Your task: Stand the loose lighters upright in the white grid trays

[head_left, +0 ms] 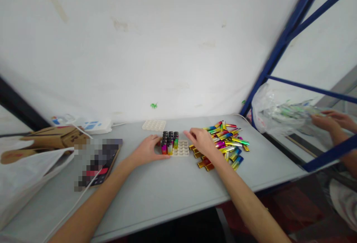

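Single head-worn view, facing forward and down, near the table (pixel 156 187), wall (pixel 167 49) beyond

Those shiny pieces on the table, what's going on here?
A person's left hand curls about the left end of a pale tray, where several pieces stand upright. The right hand is near the tray's right end, beside a loose pile; whether it holds anything is unclear. Another tray lies behind.

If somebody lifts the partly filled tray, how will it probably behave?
The tray may tip leftward, because shiny upright pieces crowd its left part while right cups look bare. Those pieces might wobble, standing above the cups. It seems stiff: its front edge looks straight.
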Demonstrator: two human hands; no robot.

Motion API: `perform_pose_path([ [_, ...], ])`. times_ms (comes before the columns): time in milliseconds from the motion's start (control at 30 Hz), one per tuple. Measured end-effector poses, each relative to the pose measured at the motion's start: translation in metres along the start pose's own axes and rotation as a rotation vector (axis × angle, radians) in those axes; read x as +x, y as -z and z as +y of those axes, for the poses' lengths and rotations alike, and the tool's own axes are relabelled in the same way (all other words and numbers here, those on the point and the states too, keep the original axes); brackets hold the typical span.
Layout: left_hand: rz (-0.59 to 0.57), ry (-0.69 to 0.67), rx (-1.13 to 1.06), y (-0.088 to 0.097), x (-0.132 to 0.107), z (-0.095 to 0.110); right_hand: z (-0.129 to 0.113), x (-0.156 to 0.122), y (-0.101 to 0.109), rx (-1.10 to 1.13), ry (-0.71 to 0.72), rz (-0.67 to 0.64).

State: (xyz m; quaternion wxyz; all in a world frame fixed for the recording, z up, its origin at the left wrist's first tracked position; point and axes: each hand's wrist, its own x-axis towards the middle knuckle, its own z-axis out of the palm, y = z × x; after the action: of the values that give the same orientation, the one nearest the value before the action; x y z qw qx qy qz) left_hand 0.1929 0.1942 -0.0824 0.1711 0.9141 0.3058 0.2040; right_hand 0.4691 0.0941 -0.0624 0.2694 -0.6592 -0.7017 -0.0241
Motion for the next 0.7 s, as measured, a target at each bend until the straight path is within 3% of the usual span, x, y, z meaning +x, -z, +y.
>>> perform_pose_path([
  [133,0.005,-0.002,0.013,0.000,0.000,-0.001,0.049,0.001,0.004,-0.167,-0.194,0.119],
  [300,0.018,-0.013,0.017,0.000,0.001,-0.001,0.074,-0.004,0.000,-0.325,-0.388,-0.008],
  [533,0.015,-0.008,-0.002,0.000,0.002,-0.001,0.067,0.004,-0.005,-0.258,-0.254,-0.059],
  [700,0.006,0.007,0.016,0.000,0.001,-0.001,0.064,0.009,-0.007,-0.071,-0.166,0.084],
])
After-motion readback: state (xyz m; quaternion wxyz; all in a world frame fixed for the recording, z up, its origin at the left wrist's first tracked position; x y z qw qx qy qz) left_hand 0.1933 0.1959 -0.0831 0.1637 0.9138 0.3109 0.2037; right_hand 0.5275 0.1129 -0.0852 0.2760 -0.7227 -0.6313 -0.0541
